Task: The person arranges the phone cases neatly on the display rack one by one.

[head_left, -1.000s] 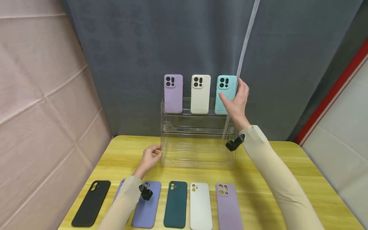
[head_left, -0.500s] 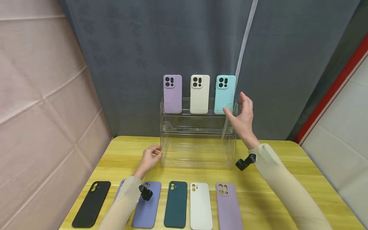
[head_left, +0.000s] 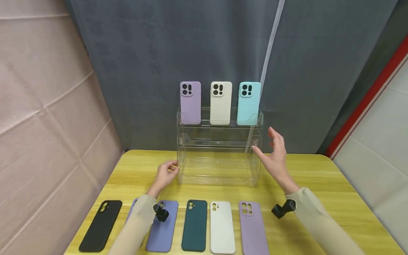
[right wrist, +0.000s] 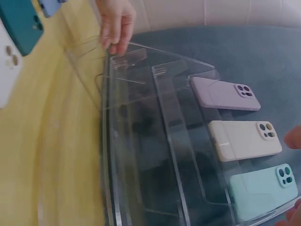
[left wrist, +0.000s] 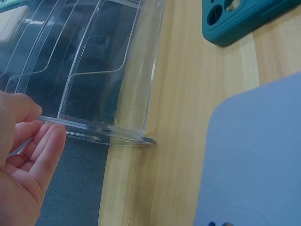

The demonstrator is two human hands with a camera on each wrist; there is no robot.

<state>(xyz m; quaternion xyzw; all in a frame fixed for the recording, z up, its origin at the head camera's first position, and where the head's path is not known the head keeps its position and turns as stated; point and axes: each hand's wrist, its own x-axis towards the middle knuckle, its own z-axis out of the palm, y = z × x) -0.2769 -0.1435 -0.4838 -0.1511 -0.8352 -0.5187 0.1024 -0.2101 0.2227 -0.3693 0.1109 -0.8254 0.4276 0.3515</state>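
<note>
A clear acrylic tiered display stand (head_left: 220,177) stands on the table. On its top tier lean a light purple phone case (head_left: 190,106), a cream phone case (head_left: 221,106) and a turquoise phone case (head_left: 248,106), side by side. My left hand (head_left: 165,176) pinches the stand's left side panel between thumb and fingers (left wrist: 44,150). Just off the stand's right side, my right hand (head_left: 275,159) is held up with thumb and fingers spread and nothing between them. Only bits of its fingertips (right wrist: 294,137) show at the right wrist view's edge.
Along the table's front lie a black phone case (head_left: 100,226), blue-violet cases (head_left: 163,230), a dark green case (head_left: 194,226), a white case (head_left: 222,228) and a purple case (head_left: 253,228). A grey curtain (head_left: 153,71) hangs behind the table (head_left: 306,177).
My right hand has come away from the turquoise case, moving down along the stand's right side. The turquoise case stays on the top tier. My left hand holds its place.
</note>
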